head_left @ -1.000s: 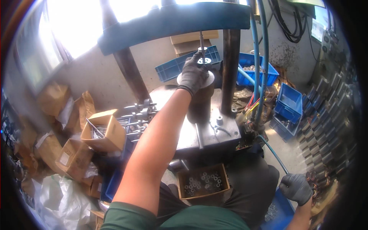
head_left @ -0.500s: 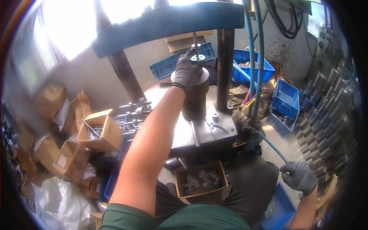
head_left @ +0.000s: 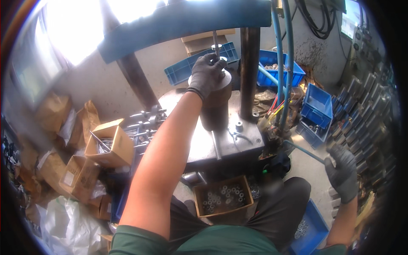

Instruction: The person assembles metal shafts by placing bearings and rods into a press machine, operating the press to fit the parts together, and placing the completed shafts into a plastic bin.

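Note:
My left hand (head_left: 206,74), in a dark glove, reaches out to the press with its fingers closed around a small round metal part (head_left: 223,60). This part sits at the lower end of an upright metal rod (head_left: 215,39), just above a wide dark cylinder (head_left: 214,112) standing on the steel press table (head_left: 196,142). Much of the part is hidden by my fingers. Off to the right, my gloved right hand (head_left: 342,174) has its fingers stretched upward. The end of a blue lever (head_left: 304,151) meets its thumb side.
Pliers (head_left: 241,137) and a short bar (head_left: 216,146) lie on the press table. Below it stands a box of metal rings (head_left: 223,199). An open carton of rods (head_left: 109,146) is at left; blue crates (head_left: 316,104) and stacked metal parts (head_left: 357,123) are at right.
The lever's end has risen, and my right hand has moved up, its fingers uncurling. My left hand has tilted over the round part, covering more of it.

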The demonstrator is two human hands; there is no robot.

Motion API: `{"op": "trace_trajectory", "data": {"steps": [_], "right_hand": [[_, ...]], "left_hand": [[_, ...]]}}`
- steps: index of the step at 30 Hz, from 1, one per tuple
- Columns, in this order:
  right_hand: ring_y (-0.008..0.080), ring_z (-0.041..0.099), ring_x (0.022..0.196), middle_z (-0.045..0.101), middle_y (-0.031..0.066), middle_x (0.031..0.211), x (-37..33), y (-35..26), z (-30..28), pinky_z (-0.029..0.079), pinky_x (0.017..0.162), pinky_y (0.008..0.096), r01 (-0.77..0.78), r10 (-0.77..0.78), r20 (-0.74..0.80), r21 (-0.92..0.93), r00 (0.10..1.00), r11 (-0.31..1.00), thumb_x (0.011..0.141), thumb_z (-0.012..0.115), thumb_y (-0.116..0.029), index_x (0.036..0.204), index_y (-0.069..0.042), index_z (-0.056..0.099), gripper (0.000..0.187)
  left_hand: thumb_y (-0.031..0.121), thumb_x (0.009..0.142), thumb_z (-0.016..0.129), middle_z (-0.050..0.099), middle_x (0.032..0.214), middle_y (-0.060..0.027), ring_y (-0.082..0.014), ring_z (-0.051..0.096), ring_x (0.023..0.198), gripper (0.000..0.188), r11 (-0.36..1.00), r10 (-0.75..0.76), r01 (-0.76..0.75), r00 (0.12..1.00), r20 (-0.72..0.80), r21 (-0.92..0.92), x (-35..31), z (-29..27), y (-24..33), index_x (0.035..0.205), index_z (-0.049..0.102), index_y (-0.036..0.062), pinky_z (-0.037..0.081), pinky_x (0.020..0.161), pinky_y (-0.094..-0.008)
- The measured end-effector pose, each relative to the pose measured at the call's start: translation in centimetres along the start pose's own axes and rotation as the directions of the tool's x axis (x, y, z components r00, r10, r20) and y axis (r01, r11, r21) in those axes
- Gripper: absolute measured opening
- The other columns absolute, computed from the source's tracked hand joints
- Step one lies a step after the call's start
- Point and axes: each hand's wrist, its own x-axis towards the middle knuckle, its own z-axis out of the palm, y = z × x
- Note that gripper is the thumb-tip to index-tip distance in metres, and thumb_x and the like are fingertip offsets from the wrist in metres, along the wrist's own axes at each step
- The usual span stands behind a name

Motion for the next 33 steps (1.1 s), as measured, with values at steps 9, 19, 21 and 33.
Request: {"op": "trace_trajectory", "data": {"steps": [9, 19, 21, 33], "right_hand": [[0.0190, 0.073, 0.088, 0.076, 0.0138, 0.103, 11.6, 6.5, 3.0, 0.058, 0.082, 0.0333, -0.068, 0.160, -0.373, 0.249, 0.914, 0.966, 0.096, 0.070, -0.001, 0.118, 0.002, 0.070, 0.022], [0.0356, 0.073, 0.087, 0.074, 0.0173, 0.101, -1.4, 1.0, -1.4, 0.058, 0.079, 0.0446, -0.237, 0.135, 0.512, 0.138, 0.848, 0.962, 0.081, 0.075, -0.011, 0.107, -0.005, 0.073, 0.027], [0.0370, 0.072, 0.080, 0.074, 0.0164, 0.097, -4.3, -0.1, -1.1, 0.058, 0.075, 0.0460, -0.281, 0.112, 0.596, 0.199, 0.795, 0.939, 0.082, 0.075, -0.016, 0.105, -0.005, 0.074, 0.026], [0.0382, 0.073, 0.081, 0.075, 0.0180, 0.091, -4.2, -1.0, -0.7, 0.059, 0.075, 0.0456, -0.224, 0.096, 0.560, 0.165, 0.823, 0.961, 0.083, 0.071, -0.016, 0.100, -0.005, 0.077, 0.021]], "left_hand": [[0.030, 0.092, 0.081, 0.072, 0.120, -0.0171, -0.0273, 0.074, 0.105, 0.045, 0.999, 0.037, -0.037, 0.999, -0.002, -0.017, 0.6, 1.0, -0.5, 0.125, 0.073, 0.0009, 0.061, 0.091, -0.0371], [0.030, 0.089, 0.083, 0.074, 0.115, -0.0169, -0.0273, 0.075, 0.102, 0.046, 1.000, -0.022, 0.021, 0.999, -0.034, -0.016, -0.8, 0.5, 1.6, 0.123, 0.074, 0.0019, 0.059, 0.094, -0.0376], [0.031, 0.088, 0.084, 0.075, 0.114, -0.0163, -0.0267, 0.076, 0.100, 0.046, 0.998, 0.001, 0.003, 0.998, -0.065, 0.062, -0.8, 0.5, 1.6, 0.123, 0.074, 0.0020, 0.059, 0.094, -0.0371], [0.029, 0.087, 0.087, 0.077, 0.107, -0.0138, -0.0214, 0.076, 0.092, 0.044, 0.999, -0.015, 0.015, 1.000, -0.020, -0.030, -0.9, 0.2, 1.3, 0.120, 0.074, 0.0023, 0.061, 0.087, -0.0350]]}}
